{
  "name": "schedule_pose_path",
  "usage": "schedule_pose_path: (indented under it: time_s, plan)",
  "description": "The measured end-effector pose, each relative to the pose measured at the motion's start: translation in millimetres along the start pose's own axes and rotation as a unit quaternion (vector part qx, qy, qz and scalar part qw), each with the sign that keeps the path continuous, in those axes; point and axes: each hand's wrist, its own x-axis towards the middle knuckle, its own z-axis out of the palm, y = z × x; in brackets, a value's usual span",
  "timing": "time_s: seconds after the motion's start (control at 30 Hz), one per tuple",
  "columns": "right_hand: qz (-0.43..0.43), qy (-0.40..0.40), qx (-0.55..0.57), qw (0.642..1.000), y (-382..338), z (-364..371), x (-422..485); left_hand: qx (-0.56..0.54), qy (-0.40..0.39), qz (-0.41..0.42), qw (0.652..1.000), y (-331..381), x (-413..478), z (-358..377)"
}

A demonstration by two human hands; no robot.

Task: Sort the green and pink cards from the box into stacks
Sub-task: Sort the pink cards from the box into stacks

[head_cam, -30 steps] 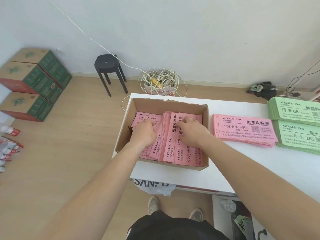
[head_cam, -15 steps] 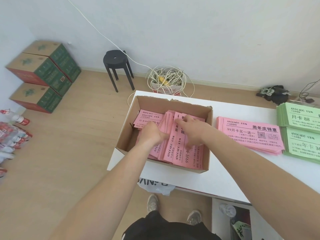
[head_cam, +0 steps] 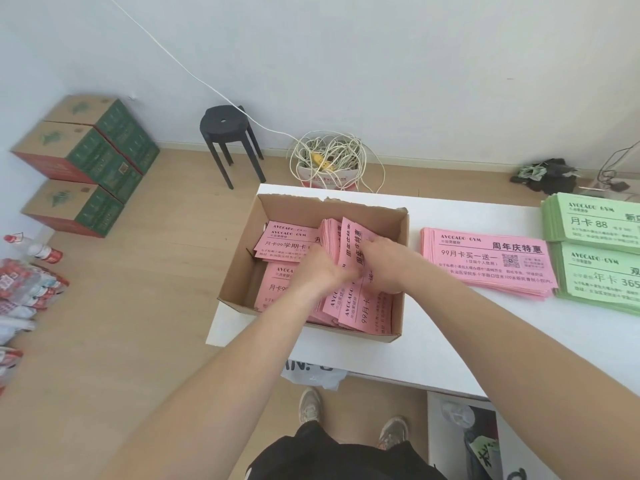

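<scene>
An open cardboard box [head_cam: 401, 258] sits at the left end of the white table [head_cam: 433, 355]. Loose pink cards [head_cam: 287, 242] lie inside it, some flat at the left, a bundle [head_cam: 349, 237] standing on edge in the middle. My left hand [head_cam: 320, 268] grips the bundle from the left. My right hand [head_cam: 384, 263] holds the front cards of the same bundle from the right. A sorted pink stack [head_cam: 485, 261] lies right of the box. Two green stacks [head_cam: 595, 223] [head_cam: 602, 282] lie at the far right.
On the floor stand a black stool [head_cam: 227, 133], a box of tangled white cable [head_cam: 329, 164], three stacked green cartons [head_cam: 86, 161] and packs of bottles [head_cam: 27, 289] at the left. My feet [head_cam: 349, 420] are below the table's near edge.
Both hands have pulled the pink bundle more upright inside the box and fanned its front cards. The camera has shifted slightly left.
</scene>
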Motion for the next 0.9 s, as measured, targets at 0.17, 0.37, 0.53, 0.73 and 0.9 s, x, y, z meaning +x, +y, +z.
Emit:
schedule_pose_path:
  time_s: [0.17,0.37,0.53,0.73,0.9]
  plan:
    - [-0.026,0.025,-0.019,0.999,8.3,-7.1,-4.0,0.014,0.022,0.011,1.0,4.2,-9.6,14.1]
    - [-0.066,0.084,-0.045,0.993,16.3,-29.9,-1.1,0.044,0.053,0.045,0.997,9.1,-16.8,18.8]
    - [-0.129,0.028,-0.169,0.977,2.8,-53.6,10.1,0.012,0.006,0.06,0.998,7.0,-10.2,9.9]
    - [-0.184,0.037,-0.202,0.961,-11.8,-79.3,24.5,0.11,-0.035,0.127,0.985,5.5,-4.4,-49.0]
    - [-0.181,0.059,-0.197,0.962,-29.3,-93.1,33.3,0.251,-0.048,0.202,0.945,22.6,-1.2,-98.2]
